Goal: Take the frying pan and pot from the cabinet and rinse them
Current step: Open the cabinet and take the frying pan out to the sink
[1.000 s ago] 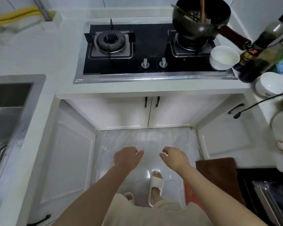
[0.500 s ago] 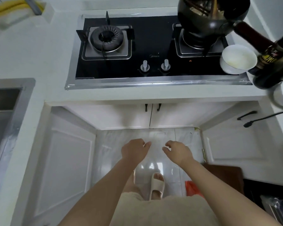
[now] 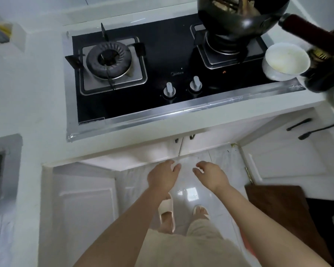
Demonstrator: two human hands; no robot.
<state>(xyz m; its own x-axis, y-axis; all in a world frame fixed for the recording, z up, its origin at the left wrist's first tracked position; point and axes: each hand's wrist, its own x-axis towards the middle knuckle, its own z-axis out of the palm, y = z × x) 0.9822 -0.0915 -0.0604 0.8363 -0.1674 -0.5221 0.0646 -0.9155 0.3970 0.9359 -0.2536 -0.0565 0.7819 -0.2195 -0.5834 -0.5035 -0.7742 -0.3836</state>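
Both hands, left (image 3: 163, 178) and right (image 3: 210, 175), hang loosely curled and empty just below the closed cabinet doors (image 3: 181, 145) under the counter's front edge, about equally near.

The brand "Midea" is printed faintly on the black glass hob (image 3: 162, 54), above the two knobs (image 3: 182, 87).

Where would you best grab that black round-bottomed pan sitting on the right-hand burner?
Grip the black round-bottomed pan by its dark reddish-brown handle, coming from the right. The handle sticks out to the right, clear of the burner, while utensils stand inside the bowl and a white bowl sits close in front, so the rim looks awkward to grasp.
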